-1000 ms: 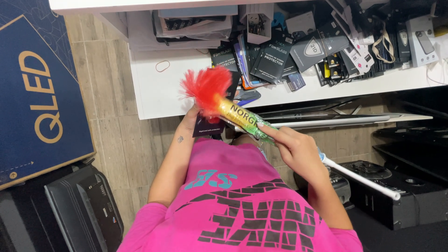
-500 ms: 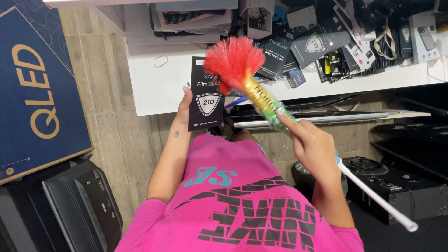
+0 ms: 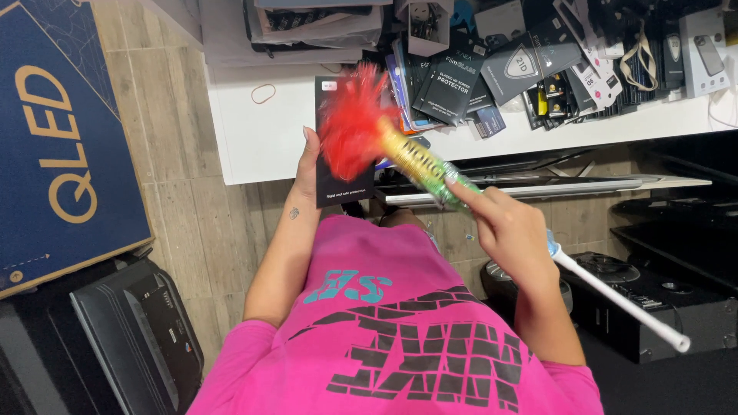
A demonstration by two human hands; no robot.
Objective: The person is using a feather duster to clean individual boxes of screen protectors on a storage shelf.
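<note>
My left hand [image 3: 307, 165] gripped the black packet [image 3: 342, 188] over the bench [image 3: 254, 146] edge; right hand [image 3: 503, 227], closed on the feather duster [image 3: 361, 127], had swung its red head down onto the packet's front, mid-wipe.

Flat black package [image 3: 338, 180] upright above white desk edge, half behind red feathers. Heap of dark packets [image 3: 492, 69] on desk. Big blue box [image 3: 61, 146] at left.
</note>
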